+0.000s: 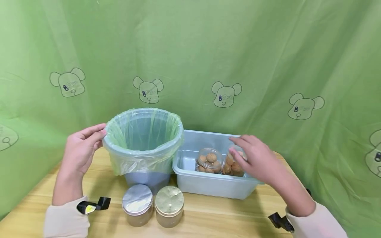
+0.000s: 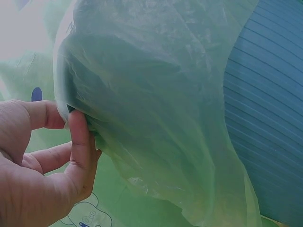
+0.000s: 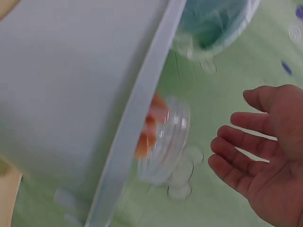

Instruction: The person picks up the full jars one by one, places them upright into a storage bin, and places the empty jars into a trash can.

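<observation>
Green cloth (image 1: 184,49) printed with mouse faces hangs behind our wood-grained table (image 1: 220,216). Our left hand (image 1: 80,148) pinches the left rim of the bin (image 1: 144,179), thumb and fingertips either side of the lip; our right hand (image 1: 256,158) holds nothing, its fingers loosely spread and slightly bent beside the right-hand jar (image 1: 235,170), which stands in the blue tub (image 1: 214,187) next to a second jar (image 1: 209,167). We judge a light pinch best on the rim, steadying it without dragging the liner (image 1: 119,165), and a wide, even grasp best for the jar, since its smooth clear wall may slip (whether it has a lid, we cannot tell). Both jars are round and see-through, full of brown, rough-skinned, walnut-like pieces. Thin, crinkled green film drapes over the bin's ribbed blue wall, while a silver-topped jar (image 1: 138,206) and a gold-topped jar (image 1: 169,208), squat cylinders with wrinkled, foil-like tops, stand close together before it.
</observation>
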`<state>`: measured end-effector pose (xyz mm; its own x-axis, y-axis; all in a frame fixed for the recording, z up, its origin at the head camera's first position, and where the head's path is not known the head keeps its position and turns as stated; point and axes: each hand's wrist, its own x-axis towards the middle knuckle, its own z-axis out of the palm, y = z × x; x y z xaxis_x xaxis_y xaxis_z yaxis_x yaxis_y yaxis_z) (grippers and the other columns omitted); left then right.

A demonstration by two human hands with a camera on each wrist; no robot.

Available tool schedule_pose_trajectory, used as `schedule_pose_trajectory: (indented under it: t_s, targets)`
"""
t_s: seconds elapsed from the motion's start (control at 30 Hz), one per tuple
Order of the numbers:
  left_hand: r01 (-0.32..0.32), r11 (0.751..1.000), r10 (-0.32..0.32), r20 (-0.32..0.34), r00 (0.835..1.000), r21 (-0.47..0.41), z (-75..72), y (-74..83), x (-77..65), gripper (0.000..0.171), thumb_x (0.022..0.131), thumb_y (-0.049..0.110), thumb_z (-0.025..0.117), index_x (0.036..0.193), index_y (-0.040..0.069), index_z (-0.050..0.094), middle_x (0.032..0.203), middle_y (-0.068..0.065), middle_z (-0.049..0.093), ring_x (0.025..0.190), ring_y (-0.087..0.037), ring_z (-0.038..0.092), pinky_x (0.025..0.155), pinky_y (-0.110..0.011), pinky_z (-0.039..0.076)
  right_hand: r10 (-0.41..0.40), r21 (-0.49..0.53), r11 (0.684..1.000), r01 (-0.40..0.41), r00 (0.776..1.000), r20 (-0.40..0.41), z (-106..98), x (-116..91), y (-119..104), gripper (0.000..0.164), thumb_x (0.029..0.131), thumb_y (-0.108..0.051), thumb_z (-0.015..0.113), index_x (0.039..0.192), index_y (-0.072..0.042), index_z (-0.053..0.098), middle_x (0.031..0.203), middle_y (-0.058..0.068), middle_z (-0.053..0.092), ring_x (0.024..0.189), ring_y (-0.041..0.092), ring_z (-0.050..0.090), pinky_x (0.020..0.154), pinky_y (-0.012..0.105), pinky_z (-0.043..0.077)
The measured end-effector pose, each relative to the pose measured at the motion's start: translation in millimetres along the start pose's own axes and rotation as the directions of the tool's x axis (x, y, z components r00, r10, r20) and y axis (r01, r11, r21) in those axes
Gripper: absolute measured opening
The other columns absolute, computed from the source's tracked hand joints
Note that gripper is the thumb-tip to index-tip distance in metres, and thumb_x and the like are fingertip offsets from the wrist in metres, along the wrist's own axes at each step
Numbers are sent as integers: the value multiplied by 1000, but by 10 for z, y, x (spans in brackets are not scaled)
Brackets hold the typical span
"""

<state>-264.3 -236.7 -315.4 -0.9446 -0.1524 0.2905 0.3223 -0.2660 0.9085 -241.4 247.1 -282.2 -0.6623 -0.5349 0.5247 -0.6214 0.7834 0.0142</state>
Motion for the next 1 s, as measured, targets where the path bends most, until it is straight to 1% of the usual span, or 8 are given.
schedule_pose_trajectory:
  t_s: [0.07,0.17,0.4,0.53,0.63,0.77,0.87,1.0]
  targets:
    - [2,1000,-2,-1,1000,3,-6,-4,-3,14,93,3,74,105,8,78,99,-1,75,83,-10,68,73,-20,57,-73,-7,997,72,997,-5,58,37,-73,38,100,-20,66,130,3,65,118,17,69,112,37,63,96,55,52]
    - [4,1000,-4,-7,1000,8,-14,-9,-8,13,93,3,74,105,8,78,98,-1,75,83,-10,68,73,-20,57,-154,-17,988,154,988,6,140,80,-170,39,99,-22,66,129,3,66,119,16,69,112,35,63,98,52,51]
    - [2,1000,-2,-10,1000,9,-8,-13,-14,14,93,3,74,106,8,78,98,-1,75,83,-10,68,73,-20,57,-266,-28,963,269,961,79,317,133,-379,41,103,-36,61,130,-6,67,120,7,70,111,28,63,96,45,53]
    - [-1,1000,1,-9,1000,11,-1,-7,-9,14,94,3,74,106,7,78,98,-1,75,82,-10,68,72,-19,56,-363,-25,930,366,928,83,430,158,-482,43,106,-40,54,130,-6,66,118,6,69,112,27,62,98,44,52]
    - [-2,1000,2,-8,1000,12,5,-1,-4,14,94,3,73,106,7,78,99,-1,75,81,-10,68,71,-19,56,-435,-46,897,440,896,84,532,171,-557,45,106,-40,54,131,-4,65,114,6,68,108,25,62,94,42,54]
    - [-4,1000,4,-7,1000,11,13,5,1,13,94,4,73,106,7,78,99,-2,74,81,-10,68,71,-19,56,-514,-95,846,524,851,109,672,157,-680,45,102,-39,61,133,-6,64,113,4,67,101,22,61,87,37,55]
    - [-4,1000,4,-7,1000,10,17,5,6,13,94,4,73,106,7,78,98,-2,75,80,-10,68,71,-19,56,-563,-148,805,574,819,113,761,133,-781,46,98,-40,67,131,-9,64,112,2,65,98,21,59,86,34,54]
    - [-2,1000,2,-7,1000,14,17,1,9,13,95,4,72,106,7,77,98,-2,74,81,-10,68,71,-19,56,-600,-182,773,608,793,105,844,93,-894,47,96,-42,69,131,-10,63,114,2,64,99,21,57,89,34,52]
